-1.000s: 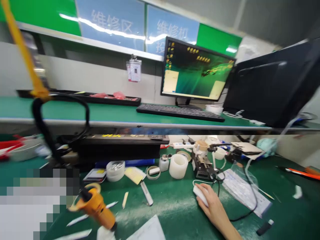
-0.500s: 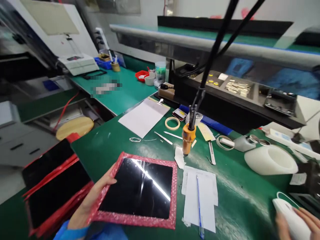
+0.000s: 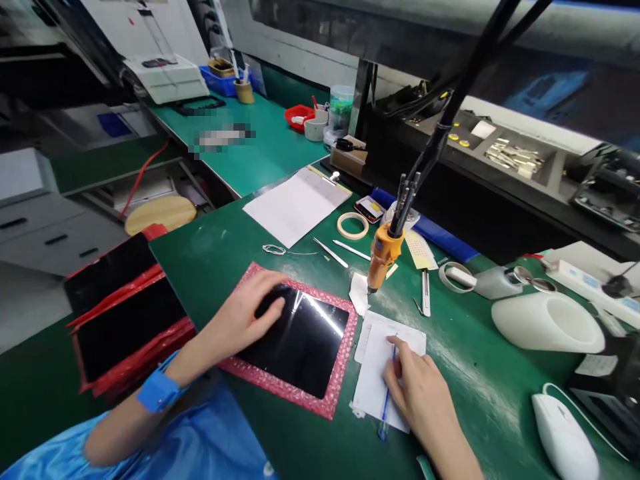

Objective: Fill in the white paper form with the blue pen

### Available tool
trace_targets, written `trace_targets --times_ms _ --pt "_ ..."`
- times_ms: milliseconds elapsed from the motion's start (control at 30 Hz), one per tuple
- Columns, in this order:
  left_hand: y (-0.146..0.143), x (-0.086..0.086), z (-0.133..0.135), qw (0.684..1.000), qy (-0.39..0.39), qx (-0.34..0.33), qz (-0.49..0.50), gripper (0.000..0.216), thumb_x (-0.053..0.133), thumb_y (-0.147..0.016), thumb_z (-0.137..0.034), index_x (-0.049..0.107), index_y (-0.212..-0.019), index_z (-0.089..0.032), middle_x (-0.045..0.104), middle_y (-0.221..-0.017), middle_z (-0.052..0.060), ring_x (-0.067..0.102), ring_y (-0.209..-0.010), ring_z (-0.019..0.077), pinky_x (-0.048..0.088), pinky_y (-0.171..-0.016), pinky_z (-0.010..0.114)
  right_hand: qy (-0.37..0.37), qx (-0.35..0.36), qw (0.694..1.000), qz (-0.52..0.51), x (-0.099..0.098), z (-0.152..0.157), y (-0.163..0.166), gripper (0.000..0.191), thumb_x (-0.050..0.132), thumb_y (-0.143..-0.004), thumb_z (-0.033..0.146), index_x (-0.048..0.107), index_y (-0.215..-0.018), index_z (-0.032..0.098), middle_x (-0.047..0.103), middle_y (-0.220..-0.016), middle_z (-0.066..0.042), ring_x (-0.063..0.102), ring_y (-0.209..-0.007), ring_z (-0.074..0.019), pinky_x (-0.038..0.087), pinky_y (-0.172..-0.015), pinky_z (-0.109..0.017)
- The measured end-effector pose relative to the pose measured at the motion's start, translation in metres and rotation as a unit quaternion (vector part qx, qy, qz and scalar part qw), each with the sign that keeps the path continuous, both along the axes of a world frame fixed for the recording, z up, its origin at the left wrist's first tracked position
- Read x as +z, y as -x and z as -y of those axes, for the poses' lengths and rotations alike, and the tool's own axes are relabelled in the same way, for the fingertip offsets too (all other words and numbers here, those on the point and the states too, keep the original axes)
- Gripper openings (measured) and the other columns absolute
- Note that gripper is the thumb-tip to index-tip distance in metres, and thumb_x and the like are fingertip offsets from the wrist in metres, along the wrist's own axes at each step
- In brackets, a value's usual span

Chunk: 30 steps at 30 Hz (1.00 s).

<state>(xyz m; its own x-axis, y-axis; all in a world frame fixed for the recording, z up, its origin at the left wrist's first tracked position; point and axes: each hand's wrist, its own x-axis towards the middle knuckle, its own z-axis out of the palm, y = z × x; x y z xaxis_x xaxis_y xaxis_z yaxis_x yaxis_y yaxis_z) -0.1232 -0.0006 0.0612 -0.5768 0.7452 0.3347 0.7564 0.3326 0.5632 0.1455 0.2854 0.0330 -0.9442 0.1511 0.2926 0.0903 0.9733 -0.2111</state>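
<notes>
My left hand (image 3: 257,310) rests on the upper left part of a black tablet-like screen panel (image 3: 305,347), thumb apart from the fingers. The panel lies on a pink bubble-wrap sleeve (image 3: 320,405) on the green bench. My right hand (image 3: 420,383) is over white paper sheets (image 3: 367,387) beside it. Its index finger is stretched across the upper end of a blue pen (image 3: 385,407), the thumb lower down near the shaft, with a gap between them. The pen lies flat; whether it is gripped is not plain. A blue wrist strap (image 3: 159,390) circles my left wrist.
An orange electric screwdriver (image 3: 385,257) hangs just beyond the papers. Behind lie a clipboard (image 3: 295,207), a tape roll (image 3: 353,226), tweezers (image 3: 331,253) and a cutter knife (image 3: 425,293). A white mouse (image 3: 565,433) sits at right, more wrapped black panels (image 3: 130,327) at left.
The panel and sleeve have been laid on the bench; my left hand has shifted from the sleeve's edge onto the screen. My right hand has left the mouse and moved to the pen.
</notes>
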Motion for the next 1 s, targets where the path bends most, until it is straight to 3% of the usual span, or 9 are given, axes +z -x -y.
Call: trace_targets --times_ms 67,167,267,367,433,567,667,833,1000 --pt "-0.022 0.005 -0.024 0.992 0.031 -0.116 -0.044 0.03 0.049 -0.118 -0.029 0.059 -0.145 -0.024 0.073 -0.138 0.006 0.07 -0.125 0.0231 0.056 -0.11 0.036 0.024 -0.008 1.0 0.011 0.001 0.001 0.0 0.031 0.044 -0.115 0.03 0.069 -0.133 0.022 0.069 -0.072 0.0 0.062 -0.058 -0.0201 0.051 -0.068 -0.032" --pt "-0.054 0.013 -0.063 0.966 0.073 -0.227 -0.094 0.03 0.049 -0.114 -0.018 0.058 -0.142 -0.019 0.07 -0.138 0.009 0.069 -0.123 0.0268 0.056 -0.105 0.04 0.091 -0.002 0.996 0.004 0.005 -0.001 0.0 0.026 0.051 -0.109 0.027 0.075 -0.119 0.026 0.069 -0.072 0.001 0.063 -0.061 -0.0193 0.052 -0.068 -0.03" --pt "-0.074 0.017 -0.096 0.946 0.111 -0.264 -0.153 0.014 0.06 -0.11 -0.021 0.062 -0.123 -0.016 0.069 -0.127 0.011 0.068 -0.116 0.0313 0.055 -0.102 0.044 0.242 -0.004 0.97 -0.027 0.011 -0.01 0.0 0.022 0.059 -0.104 0.03 0.08 -0.1 0.027 0.074 -0.074 -0.001 0.067 -0.065 -0.019 0.055 -0.067 -0.029" --pt "-0.078 0.016 -0.118 0.936 0.128 -0.265 -0.194 0.016 0.072 -0.108 -0.027 0.062 -0.114 -0.016 0.068 -0.118 0.011 0.068 -0.111 0.0321 0.054 -0.102 0.044 0.421 -0.075 0.9 -0.079 0.016 -0.026 -0.001 0.025 0.072 -0.101 0.047 0.083 -0.091 0.027 0.078 -0.074 -0.002 0.07 -0.064 -0.02 0.058 -0.062 -0.03" --pt "-0.074 0.011 -0.127 0.941 0.13 -0.264 -0.169 0.024 0.078 -0.104 -0.027 0.061 -0.118 -0.016 0.068 -0.117 0.009 0.068 -0.111 0.0311 0.054 -0.102 0.043 0.473 -0.108 0.866 -0.116 0.015 -0.035 -0.002 0.034 0.079 -0.097 0.059 0.082 -0.09 0.025 0.077 -0.071 -0.002 0.072 -0.062 -0.0205 0.058 -0.06 -0.031" --pt "-0.066 -0.005 -0.137 0.953 0.08 -0.276 -0.091 0.053 0.09 -0.099 -0.035 0.056 -0.137 -0.017 0.067 -0.121 0.008 0.07 -0.113 0.0302 0.058 -0.103 0.042 0.485 -0.135 0.849 -0.161 0.005 -0.043 -0.003 0.044 0.092 -0.087 0.066 0.077 -0.092 0.025 0.076 -0.074 -0.001 0.072 -0.064 -0.0189 0.058 -0.06 -0.028" --pt "-0.064 -0.014 -0.138 0.955 0.049 -0.283 -0.076 0.073 0.093 -0.097 -0.038 0.048 -0.15 -0.016 0.067 -0.125 0.01 0.07 -0.117 0.0313 0.059 -0.105 0.042 0.485 -0.153 0.843 -0.175 -0.003 -0.041 -0.003 0.046 0.089 -0.091 0.067 0.073 -0.086 0.024 0.07 -0.069 0.001 0.065 -0.059 -0.0156 0.053 -0.056 -0.025" --pt "-0.064 -0.019 -0.139 0.952 0.053 -0.301 -0.034 0.081 0.09 -0.1 -0.042 0.042 -0.161 -0.018 0.068 -0.132 0.012 0.069 -0.124 0.0321 0.057 -0.112 0.043 0.485 -0.166 0.839 -0.182 -0.007 -0.036 0.0 0.062 0.07 -0.103 0.079 0.065 -0.072 0.025 0.059 -0.058 0.003 0.054 -0.052 -0.0145 0.048 -0.053 -0.027" --pt "-0.067 -0.02 -0.139 0.949 0.056 -0.309 -0.032 0.084 0.088 -0.102 -0.044 0.039 -0.164 -0.016 0.067 -0.131 0.013 0.067 -0.122 0.0326 0.057 -0.11 0.044 0.487 -0.172 0.837 -0.18 -0.007 -0.035 0.001 0.053 0.072 -0.103 0.076 0.075 -0.09 0.024 0.06 -0.058 0.004 0.055 -0.051 -0.0147 0.046 -0.051 -0.027"
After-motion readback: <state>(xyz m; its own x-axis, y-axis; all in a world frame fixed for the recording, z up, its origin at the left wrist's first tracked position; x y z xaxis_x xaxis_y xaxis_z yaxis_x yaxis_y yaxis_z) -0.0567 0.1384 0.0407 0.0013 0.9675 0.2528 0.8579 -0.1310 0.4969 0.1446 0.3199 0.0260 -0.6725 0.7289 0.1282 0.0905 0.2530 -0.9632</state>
